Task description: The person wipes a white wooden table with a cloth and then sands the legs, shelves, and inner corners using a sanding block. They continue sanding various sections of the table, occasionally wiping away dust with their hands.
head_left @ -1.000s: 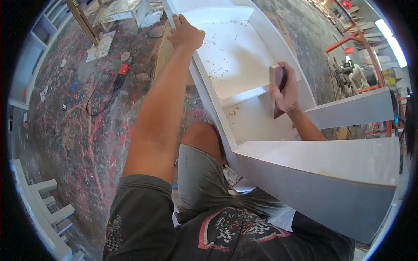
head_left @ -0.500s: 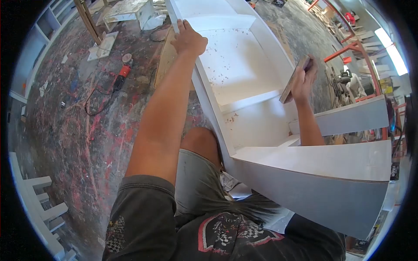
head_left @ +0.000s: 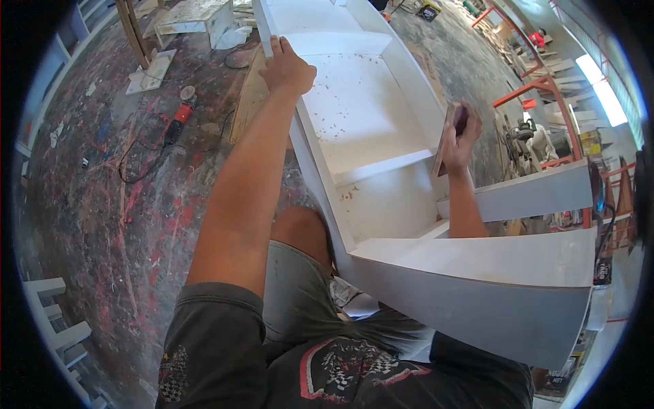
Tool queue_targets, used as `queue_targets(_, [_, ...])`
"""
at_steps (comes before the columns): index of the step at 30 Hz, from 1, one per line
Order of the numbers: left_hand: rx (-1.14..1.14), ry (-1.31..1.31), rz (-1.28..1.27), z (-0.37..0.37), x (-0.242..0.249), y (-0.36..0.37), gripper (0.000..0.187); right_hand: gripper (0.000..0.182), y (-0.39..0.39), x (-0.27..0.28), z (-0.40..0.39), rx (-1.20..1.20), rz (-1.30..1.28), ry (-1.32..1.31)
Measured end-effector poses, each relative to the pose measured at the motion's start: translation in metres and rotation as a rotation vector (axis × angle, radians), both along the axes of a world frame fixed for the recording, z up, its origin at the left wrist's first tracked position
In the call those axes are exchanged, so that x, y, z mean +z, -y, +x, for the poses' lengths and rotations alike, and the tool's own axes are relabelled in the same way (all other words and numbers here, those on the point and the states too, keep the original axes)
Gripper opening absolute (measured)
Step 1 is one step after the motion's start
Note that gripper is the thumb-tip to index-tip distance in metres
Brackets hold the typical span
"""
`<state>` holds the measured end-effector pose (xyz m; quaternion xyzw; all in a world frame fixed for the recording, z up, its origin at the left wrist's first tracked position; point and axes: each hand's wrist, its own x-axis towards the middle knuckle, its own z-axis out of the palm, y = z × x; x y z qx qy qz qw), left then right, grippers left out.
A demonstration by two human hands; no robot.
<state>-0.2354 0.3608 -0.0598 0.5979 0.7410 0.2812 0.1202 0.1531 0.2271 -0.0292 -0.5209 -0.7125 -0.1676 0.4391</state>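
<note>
A long white wooden cabinet frame (head_left: 371, 163) lies slanting away from my lap, with raised sides and cross dividers. My left hand (head_left: 289, 71) rests on its left edge, fingers stretched and spread over the rim. On the right side, my right hand (head_left: 465, 140) is closed around a flat brown sanding block (head_left: 441, 158), which stands on edge along the right outer side of the frame. Brown crumbs and shavings are scattered over the white panel inside. Two white leg-like boards (head_left: 521, 194) extend to the right, and my right forearm passes between them.
A red angle grinder (head_left: 178, 121) with its cord lies on the paint-stained floor at left. Behind it stand a low white stand (head_left: 194, 26) and a wooden post on a base plate (head_left: 151, 71). Cardboard (head_left: 246, 95) lies beneath the frame. Red metal racks (head_left: 524, 92) line the right side.
My right hand and the sanding block have tilted more upright beside the frame's right edge. My left hand stays on the left rim. The whole view has shifted slightly.
</note>
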Motion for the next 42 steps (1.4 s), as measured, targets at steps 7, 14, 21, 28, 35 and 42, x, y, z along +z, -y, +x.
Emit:
queue_targets(7, [-0.007, -0.047, -0.038, -0.004, 0.006, 0.000, 0.106, 0.051, -0.004, -0.001, 0.021, 0.084, -0.018, -0.378])
queue_targets(14, [-0.006, -0.040, -0.033, -0.003, 0.002, -0.002, 0.104, 0.036, 0.005, -0.022, 0.015, -0.098, 0.010, -0.077])
queue_targets(21, [0.003, 0.004, 0.024, -0.001, -0.002, 0.000, 0.103, 0.035, -0.002, 0.007, 0.012, 0.182, 0.056, -0.549])
queue_targets(28, [0.000, -0.042, -0.065, -0.002, 0.005, 0.000, 0.106, 0.029, -0.009, 0.011, 0.025, 0.175, 0.136, -0.519])
queue_targets(35, [-0.012, -0.025, -0.050, -0.001, 0.009, 0.004, 0.107, 0.042, -0.005, -0.029, 0.037, 0.018, 0.065, -0.279])
queue_targets(42, [0.003, -0.028, 0.000, -0.002, 0.005, 0.002, 0.100, 0.046, 0.004, -0.029, 0.014, 0.032, 0.086, -0.186])
